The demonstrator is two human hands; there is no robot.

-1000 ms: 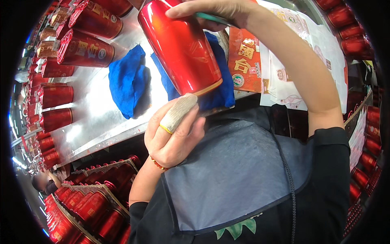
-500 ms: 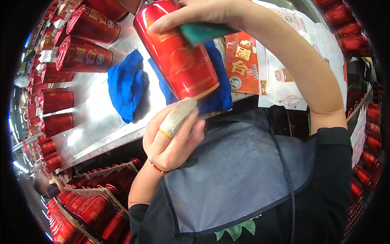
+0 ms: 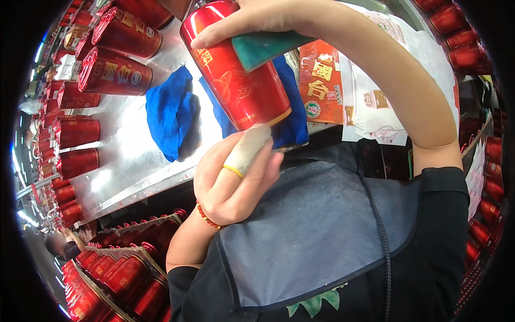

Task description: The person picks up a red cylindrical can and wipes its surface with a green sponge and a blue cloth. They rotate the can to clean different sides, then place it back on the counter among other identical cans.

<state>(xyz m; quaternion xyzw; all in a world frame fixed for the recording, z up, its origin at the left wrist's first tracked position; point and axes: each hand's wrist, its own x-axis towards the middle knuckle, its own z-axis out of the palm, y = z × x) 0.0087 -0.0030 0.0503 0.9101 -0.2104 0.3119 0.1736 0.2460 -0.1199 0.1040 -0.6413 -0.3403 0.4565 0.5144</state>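
A glossy red bottle (image 3: 244, 88) with faint gold print lies tilted at the top middle, its base toward me. My left hand (image 3: 230, 180) is closed at the base, with the finger in a white cloth finger cover (image 3: 248, 147) pressed against its lower edge. From above, my right hand (image 3: 257, 19) reaches over the bottle, thumb lying along its side. A flat green scraper-like piece (image 3: 268, 48) is gripped under that hand and rests against the bottle. The bottle's neck end is partly cut off by the frame's top.
Beneath the bottle lies a folded blue cloth (image 3: 292, 102); a crumpled blue cloth (image 3: 170, 115) sits left on the metal table (image 3: 118, 155). Red bottles (image 3: 115, 72) line the left side. A red printed sheet (image 3: 322, 80) and white papers (image 3: 370, 115) lie right. Crated red bottles (image 3: 123, 276) stand lower left.
The bottle has turned about its long axis, showing different print. My left hand has shifted slightly right with its base. The green piece, blurred before, now appears sharp and flatter against the bottle.
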